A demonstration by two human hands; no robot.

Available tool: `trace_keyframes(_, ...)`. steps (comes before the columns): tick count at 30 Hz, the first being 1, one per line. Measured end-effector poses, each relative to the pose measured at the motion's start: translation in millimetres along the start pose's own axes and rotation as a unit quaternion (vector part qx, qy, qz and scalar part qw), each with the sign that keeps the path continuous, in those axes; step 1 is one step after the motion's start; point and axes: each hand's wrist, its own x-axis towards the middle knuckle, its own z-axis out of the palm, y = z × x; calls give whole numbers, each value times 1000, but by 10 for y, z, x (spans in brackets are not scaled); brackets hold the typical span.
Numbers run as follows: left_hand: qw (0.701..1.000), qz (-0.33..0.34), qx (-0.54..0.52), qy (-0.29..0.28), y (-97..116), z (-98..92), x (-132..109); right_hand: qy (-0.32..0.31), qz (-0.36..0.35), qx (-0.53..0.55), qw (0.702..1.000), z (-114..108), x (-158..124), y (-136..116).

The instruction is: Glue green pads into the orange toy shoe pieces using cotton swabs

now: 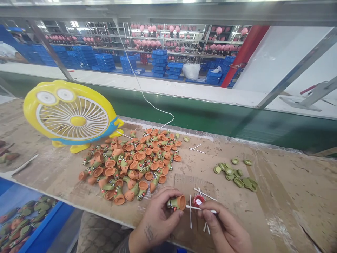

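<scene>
My left hand (160,214) grips a small green and orange figure part (177,203), its hollow orange end turned to the right. Between the fingertips of my right hand (223,225) is a cotton swab (196,208), its white tip close to the orange rim; whether they touch I cannot tell. Just behind the swab stands a small red pot (198,200) with something white inside. More cotton swabs (190,214) lie around the pot. Left of my hands spreads a big pile of similar green and orange parts (137,161).
A yellow and blue cartoon-shaped fan (78,121) stands behind the pile. Several green oval pieces (234,174) lie at the right on the cardboard-covered table (284,182). A blue bin (52,225) with more parts sits lower left. A white cable (142,92) hangs down behind the pile.
</scene>
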Motion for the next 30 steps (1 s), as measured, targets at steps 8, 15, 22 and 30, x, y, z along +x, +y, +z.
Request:
trace_keyframes(8, 1000, -10, 1, -9, 17, -12, -23, -29, -37, -20, 999, 52, 59, 52)
trace_keyframes(15, 999, -13, -2, -44, 97, -56, 22, -33, -56, -7, 998, 73, 98, 53)
trace_keyframes(22, 986, -96, -138, -15, 3, -13, 12, 14, -53, -67, 996, -163, 140, 128)
trace_keyframes(30, 966, -50, -255, 4, -118, -28, 76, -56, -61, -147, 986, -252, 161, 316)
